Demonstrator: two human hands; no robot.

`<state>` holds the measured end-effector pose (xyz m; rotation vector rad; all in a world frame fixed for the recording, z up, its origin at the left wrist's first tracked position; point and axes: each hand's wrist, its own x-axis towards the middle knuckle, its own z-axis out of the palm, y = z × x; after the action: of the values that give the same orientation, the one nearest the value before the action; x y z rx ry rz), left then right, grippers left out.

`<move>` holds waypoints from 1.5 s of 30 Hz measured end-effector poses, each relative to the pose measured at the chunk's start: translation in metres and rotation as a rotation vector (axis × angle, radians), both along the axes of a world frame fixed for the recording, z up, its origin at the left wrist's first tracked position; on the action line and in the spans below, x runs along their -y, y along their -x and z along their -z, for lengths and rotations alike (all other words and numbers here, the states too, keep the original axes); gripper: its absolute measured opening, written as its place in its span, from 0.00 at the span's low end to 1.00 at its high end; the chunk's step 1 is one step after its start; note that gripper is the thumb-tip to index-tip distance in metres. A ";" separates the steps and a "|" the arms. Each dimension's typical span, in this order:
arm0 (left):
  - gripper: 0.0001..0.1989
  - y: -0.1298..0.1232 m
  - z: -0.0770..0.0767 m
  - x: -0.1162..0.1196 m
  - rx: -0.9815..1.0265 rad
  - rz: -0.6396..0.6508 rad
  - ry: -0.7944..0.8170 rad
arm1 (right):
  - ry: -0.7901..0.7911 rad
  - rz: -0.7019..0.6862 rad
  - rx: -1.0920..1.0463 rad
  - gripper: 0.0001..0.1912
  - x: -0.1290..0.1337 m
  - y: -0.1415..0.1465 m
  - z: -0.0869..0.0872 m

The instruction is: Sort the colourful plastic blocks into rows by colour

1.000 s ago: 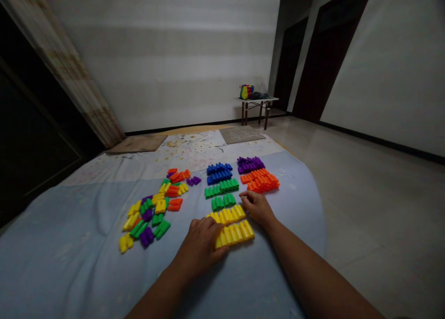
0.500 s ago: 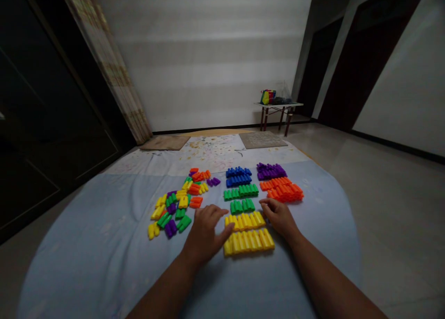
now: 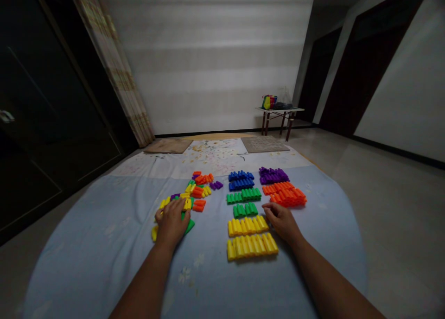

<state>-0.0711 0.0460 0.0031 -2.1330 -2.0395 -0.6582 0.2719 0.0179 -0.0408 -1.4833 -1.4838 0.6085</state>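
Note:
My left hand (image 3: 172, 220) lies over the near part of a mixed pile of small plastic tube-like blocks, fingers spread and bent down; it covers several of them. Yellow blocks (image 3: 187, 204) and a green block (image 3: 190, 226) show beside its fingers. My right hand (image 3: 281, 220) rests on the cloth, loosely curled with fingertips apart and nothing visible in them. Left of it are a row of green blocks (image 3: 245, 211) and two rows of yellow blocks (image 3: 252, 246). Beyond its fingertips lie stacked orange blocks (image 3: 288, 197).
Blue blocks (image 3: 241, 184), more green blocks (image 3: 251, 195) and purple blocks (image 3: 273, 175) lie in rows farther back. Orange blocks (image 3: 199, 206) edge the mixed pile. Two mats (image 3: 168, 146) lie at the table's far end. A small table (image 3: 280, 109) stands beyond.
My left hand has moved left from the yellow rows to the mixed pile. My right hand has stayed beside the rows. The view has shifted slightly.

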 end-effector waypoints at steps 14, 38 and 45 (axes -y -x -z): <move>0.18 -0.012 -0.012 0.007 -0.042 0.047 -0.030 | -0.004 0.006 0.012 0.16 0.003 0.002 -0.007; 0.22 -0.042 -0.007 0.021 -0.014 0.392 0.324 | -0.019 0.014 0.027 0.15 0.001 0.002 -0.007; 0.19 -0.043 -0.014 0.022 -0.035 0.367 0.361 | -0.018 0.016 0.013 0.15 0.001 0.002 -0.007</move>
<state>-0.0277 0.0236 0.0170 -2.7386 -1.8806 -0.2960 0.2699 0.0173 -0.0342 -1.4873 -1.4823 0.5753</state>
